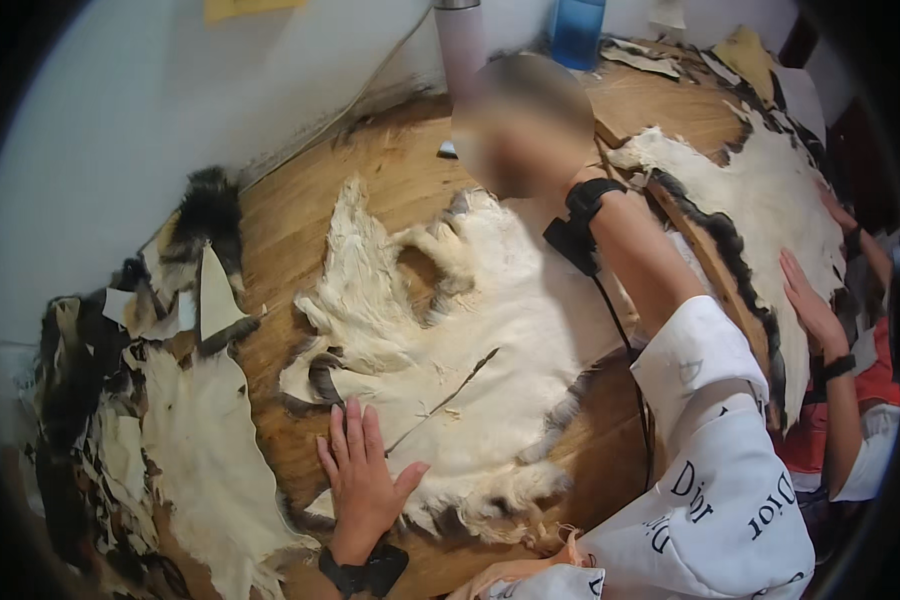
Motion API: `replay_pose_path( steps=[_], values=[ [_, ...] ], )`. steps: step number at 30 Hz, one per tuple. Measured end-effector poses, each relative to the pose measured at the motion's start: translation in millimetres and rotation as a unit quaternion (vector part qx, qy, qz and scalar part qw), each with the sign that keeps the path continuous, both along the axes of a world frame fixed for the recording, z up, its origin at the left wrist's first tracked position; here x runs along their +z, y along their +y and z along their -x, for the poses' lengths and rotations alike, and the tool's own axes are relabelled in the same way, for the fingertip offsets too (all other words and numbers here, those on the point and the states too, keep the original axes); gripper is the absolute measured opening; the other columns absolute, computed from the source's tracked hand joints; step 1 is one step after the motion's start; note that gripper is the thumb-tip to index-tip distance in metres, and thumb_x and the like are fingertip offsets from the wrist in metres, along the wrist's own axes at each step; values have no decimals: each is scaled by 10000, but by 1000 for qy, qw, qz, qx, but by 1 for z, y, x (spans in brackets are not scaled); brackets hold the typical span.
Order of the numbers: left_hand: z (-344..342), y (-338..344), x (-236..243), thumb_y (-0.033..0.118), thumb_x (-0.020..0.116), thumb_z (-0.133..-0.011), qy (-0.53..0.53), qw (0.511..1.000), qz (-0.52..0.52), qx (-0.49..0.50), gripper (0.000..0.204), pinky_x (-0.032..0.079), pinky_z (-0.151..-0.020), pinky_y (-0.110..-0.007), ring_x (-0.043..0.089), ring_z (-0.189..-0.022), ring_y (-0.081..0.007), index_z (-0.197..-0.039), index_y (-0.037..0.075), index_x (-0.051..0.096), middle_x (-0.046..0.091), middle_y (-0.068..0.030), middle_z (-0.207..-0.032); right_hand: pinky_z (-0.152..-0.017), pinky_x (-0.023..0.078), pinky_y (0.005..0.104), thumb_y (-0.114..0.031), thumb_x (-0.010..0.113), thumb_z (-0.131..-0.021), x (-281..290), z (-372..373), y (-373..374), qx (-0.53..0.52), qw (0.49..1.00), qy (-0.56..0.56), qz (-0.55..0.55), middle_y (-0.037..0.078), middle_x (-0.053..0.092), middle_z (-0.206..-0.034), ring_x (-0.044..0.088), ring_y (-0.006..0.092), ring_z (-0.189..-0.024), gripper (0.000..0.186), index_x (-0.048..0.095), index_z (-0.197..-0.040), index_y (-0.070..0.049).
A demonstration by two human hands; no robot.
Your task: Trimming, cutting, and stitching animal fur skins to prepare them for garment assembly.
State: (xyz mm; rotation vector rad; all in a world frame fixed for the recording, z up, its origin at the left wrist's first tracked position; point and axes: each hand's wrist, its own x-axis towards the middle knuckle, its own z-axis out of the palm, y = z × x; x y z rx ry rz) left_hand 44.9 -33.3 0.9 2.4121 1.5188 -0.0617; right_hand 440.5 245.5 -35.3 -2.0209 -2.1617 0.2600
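A cream hide [490,400] with grey fur edges lies skin side up before me, a thin dark line or slit [460,390] running diagonally across it and a hole near its top left. My left hand [365,475] rests on the hide's lower left, fingers spread and flat. My right forearm reaches up beyond the hide's upper part. My right hand [525,150] is in a blurred patch; its fingers and whatever it may hold cannot be made out. A black strap with a cable is on that wrist.
Hides and fur scraps [200,450] pile at left. Another hide [750,210] lies right, beyond a wooden strip [725,300], beside a co-worker's hands [810,300]. A pink bottle [460,45] and a blue container [575,35] stand along the wall, at the back of the wooden table [300,170].
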Motion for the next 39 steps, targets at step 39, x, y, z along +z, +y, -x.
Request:
replay_pose_path(
  steps=[39],
  values=[
    [10, 53, -30, 419, 398, -909, -55, 990, -57, -113, 629, 82, -1060, -567, 108, -1368, -280, -1392, 44, 251, 163, -114, -1478, -903, 433, 329, -391, 600, -801, 11, 68, -232, -50, 996, 70, -14, 50, 482, -1311, 546, 269, -1080, 461, 568, -1206, -173]
  ],
)
